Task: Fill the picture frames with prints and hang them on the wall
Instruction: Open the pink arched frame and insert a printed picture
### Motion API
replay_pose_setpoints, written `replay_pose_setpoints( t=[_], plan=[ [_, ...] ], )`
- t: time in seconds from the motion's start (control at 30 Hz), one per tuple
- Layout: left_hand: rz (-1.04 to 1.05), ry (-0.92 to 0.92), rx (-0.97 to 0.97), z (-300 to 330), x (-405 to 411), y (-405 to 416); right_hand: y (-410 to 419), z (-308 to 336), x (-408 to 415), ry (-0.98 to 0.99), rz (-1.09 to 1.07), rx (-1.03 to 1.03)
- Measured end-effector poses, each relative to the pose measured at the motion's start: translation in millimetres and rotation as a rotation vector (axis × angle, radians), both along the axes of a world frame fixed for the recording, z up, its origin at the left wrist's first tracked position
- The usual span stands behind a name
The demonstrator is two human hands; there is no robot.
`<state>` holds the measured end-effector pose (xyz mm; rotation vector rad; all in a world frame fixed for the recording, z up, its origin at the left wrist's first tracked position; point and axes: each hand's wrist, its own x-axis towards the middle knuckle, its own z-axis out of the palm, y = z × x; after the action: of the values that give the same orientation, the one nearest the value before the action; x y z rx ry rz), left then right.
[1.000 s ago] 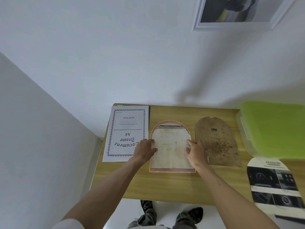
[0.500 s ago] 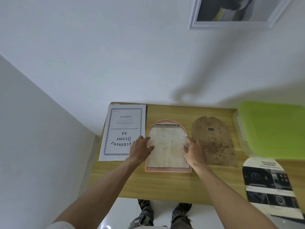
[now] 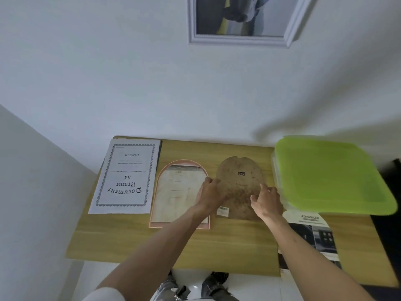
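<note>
Left hand (image 3: 210, 193): centre of the frame, on the left edge of the backing board, fingers curled over that edge and gripping it.
Right hand (image 3: 268, 199): just right of centre, fingers bent at the board's right edge; whether they actually pinch it cannot be told.
Backing board (image 3: 238, 185): brown, speckled, arch-shaped, lying on the bench between the two hands, a small metal hanger near its top and a pale sticker at its lower left corner.
Arched frame (image 3: 179, 192): pink-rimmed, flat on the bench just left of the board, a pale print inside it; the left forearm crosses its lower right corner.
Document frame (image 3: 128, 177): left of the arched frame, insert sheet reading "Document Frame A4" upside down.
Green-lidded box (image 3: 329, 174): right side of the frame, on the bench.
Brochure (image 3: 312, 231): lower right, below the box, headed "ADVANCED".
Hung picture (image 3: 238, 20): top centre, white frame on the wall.
Bench (image 3: 227, 248): light wood, against the wall.
</note>
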<state>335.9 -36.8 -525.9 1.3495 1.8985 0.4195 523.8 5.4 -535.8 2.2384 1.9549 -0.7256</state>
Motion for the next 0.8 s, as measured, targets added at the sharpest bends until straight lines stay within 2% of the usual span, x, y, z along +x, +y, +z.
replay_pose_setpoints(
  t=[0.17, 0.37, 0.57, 0.67, 0.8],
  plan=[
    [0.114, -0.037, -0.182, -13.3, 35.8, 12.0, 0.8, -5.7, 11.4, -0.011, 0.0, -0.056],
    [0.305, -0.105, -0.229, -10.5, 42.0, 28.8, 12.1, -10.1, 16.1, 0.17, -0.139, -0.119],
    [0.478, -0.207, -0.179, -19.0, 26.2, 39.0, 15.9, -16.2, 11.2, 0.226, -0.295, -0.136],
    [0.479, -0.201, -0.099, -7.3, 13.8, 40.6, 15.5, -15.3, 2.7, 0.291, -0.358, -0.119],
    [0.428, -0.173, -0.004, 15.9, -18.7, 33.6, 12.5, -11.6, -12.2, 0.474, -0.398, -0.074]
  ],
)
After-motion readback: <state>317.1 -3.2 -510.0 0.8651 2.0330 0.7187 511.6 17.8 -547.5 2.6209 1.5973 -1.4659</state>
